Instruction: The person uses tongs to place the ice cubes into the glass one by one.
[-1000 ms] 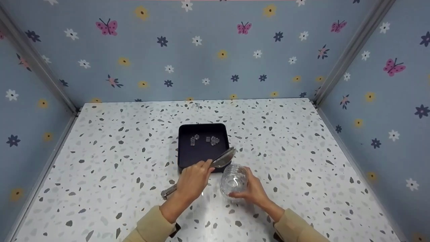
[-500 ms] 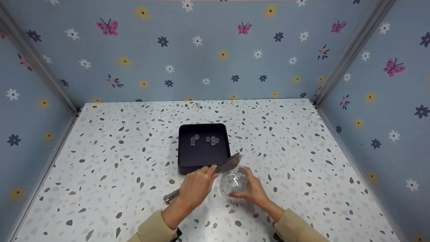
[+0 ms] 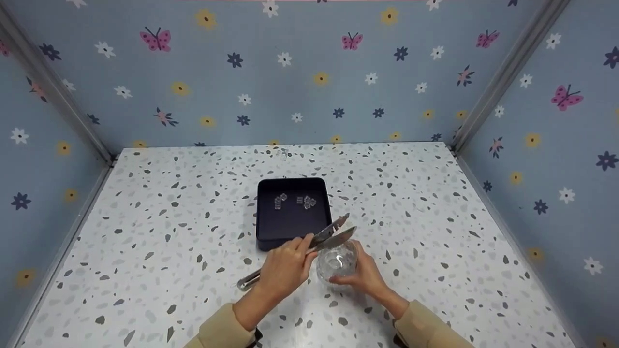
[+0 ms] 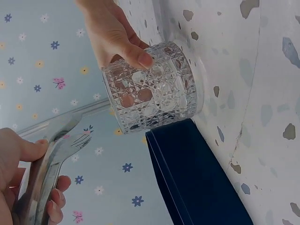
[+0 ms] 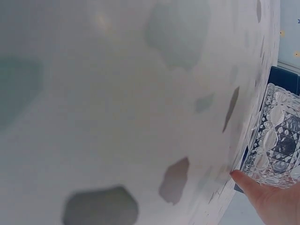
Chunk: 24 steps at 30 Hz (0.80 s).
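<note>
Metal serving tongs (image 3: 338, 239) are gripped around their arms by my left hand (image 3: 284, 267), thumb and fingers on opposite sides in the left wrist view. Their tips stand apart above the glass, with nothing seen between them; one tip has fork-like prongs (image 4: 77, 143). A clear cut-pattern glass (image 3: 333, 265) stands on the table just below, its side held by my right hand (image 3: 368, 276). Small clear cubes lie in two groups, a left group (image 3: 278, 202) and a right group (image 3: 307, 202), in the dark square tray (image 3: 290, 229). What the glass contains is hard to make out.
The tray's near right corner sits close to the glass, and its dark wall (image 4: 192, 173) shows beside it in the left wrist view. Speckled white tabletop (image 3: 169, 232) extends around, bounded by a flowered back wall (image 3: 271, 77) and side walls.
My left hand has brought the tongs from the tray's near right corner to over the glass, moving right and nearer. The tongs' tips, close together before, have spread apart. My right hand stays still.
</note>
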Each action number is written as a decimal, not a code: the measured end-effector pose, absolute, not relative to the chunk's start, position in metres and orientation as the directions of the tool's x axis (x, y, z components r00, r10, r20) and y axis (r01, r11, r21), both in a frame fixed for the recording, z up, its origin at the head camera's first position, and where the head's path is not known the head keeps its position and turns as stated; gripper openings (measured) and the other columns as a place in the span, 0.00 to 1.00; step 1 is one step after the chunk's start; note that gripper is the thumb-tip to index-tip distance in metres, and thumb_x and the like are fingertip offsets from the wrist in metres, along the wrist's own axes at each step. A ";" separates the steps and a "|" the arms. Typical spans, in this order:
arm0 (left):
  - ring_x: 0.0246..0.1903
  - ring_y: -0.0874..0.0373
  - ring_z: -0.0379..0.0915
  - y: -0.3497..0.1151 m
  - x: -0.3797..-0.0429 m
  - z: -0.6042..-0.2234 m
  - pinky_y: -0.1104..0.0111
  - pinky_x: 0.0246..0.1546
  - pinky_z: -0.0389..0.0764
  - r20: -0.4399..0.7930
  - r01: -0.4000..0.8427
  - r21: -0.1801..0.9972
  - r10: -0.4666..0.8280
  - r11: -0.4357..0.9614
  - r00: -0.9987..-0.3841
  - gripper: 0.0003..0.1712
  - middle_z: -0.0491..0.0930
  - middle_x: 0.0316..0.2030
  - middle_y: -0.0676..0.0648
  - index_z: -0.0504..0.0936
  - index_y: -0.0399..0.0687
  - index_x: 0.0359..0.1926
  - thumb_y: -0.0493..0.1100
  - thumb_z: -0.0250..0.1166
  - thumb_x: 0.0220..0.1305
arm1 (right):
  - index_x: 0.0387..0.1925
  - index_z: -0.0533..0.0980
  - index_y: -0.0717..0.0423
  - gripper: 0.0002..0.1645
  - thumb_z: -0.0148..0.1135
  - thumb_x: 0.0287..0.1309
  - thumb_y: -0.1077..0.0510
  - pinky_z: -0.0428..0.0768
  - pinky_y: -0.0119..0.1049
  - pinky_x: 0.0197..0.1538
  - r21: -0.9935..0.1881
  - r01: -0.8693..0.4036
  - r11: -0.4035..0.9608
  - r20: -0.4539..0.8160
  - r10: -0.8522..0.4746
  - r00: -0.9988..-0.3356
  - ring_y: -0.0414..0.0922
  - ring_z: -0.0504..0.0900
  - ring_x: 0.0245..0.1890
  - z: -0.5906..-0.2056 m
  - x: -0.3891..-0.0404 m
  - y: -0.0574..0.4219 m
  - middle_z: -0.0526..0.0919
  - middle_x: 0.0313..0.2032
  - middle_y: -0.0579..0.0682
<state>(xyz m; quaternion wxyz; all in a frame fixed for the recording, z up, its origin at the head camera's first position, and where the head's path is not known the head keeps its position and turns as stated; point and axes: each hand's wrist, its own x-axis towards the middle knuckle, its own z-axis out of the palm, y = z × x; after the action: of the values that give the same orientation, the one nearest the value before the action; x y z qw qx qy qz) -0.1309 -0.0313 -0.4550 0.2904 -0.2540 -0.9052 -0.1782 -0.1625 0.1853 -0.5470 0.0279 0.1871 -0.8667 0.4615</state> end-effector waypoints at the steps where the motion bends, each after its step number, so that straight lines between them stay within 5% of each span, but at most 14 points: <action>1: 0.23 0.55 0.74 -0.031 -0.131 -0.455 0.66 0.19 0.74 0.617 0.562 0.175 0.355 0.809 -0.703 0.20 0.77 0.29 0.46 0.77 0.39 0.46 0.47 0.61 0.55 | 0.55 0.61 0.55 0.53 0.76 0.24 0.45 0.70 0.44 0.48 -0.790 -0.352 0.502 0.222 -0.301 -0.927 0.48 0.75 0.46 -0.547 -0.162 0.185 0.76 0.46 0.54; 24: 0.21 0.53 0.73 -0.046 -0.141 -0.460 0.65 0.15 0.72 0.588 0.433 0.190 0.251 0.881 -0.769 0.24 0.76 0.28 0.43 0.77 0.37 0.47 0.50 0.63 0.53 | 0.56 0.60 0.58 0.56 0.77 0.21 0.45 0.69 0.44 0.51 -0.780 -0.310 0.544 0.185 -0.274 -0.944 0.49 0.75 0.46 -0.546 -0.162 0.184 0.75 0.47 0.54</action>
<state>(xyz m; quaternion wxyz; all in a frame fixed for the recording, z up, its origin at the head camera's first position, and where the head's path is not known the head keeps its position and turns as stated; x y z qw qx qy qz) -0.1408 -0.0463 -0.4602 0.2856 -0.1846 -0.9268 -0.1592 -0.1620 0.1842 -0.5460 0.0203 0.1664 -0.8783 0.4477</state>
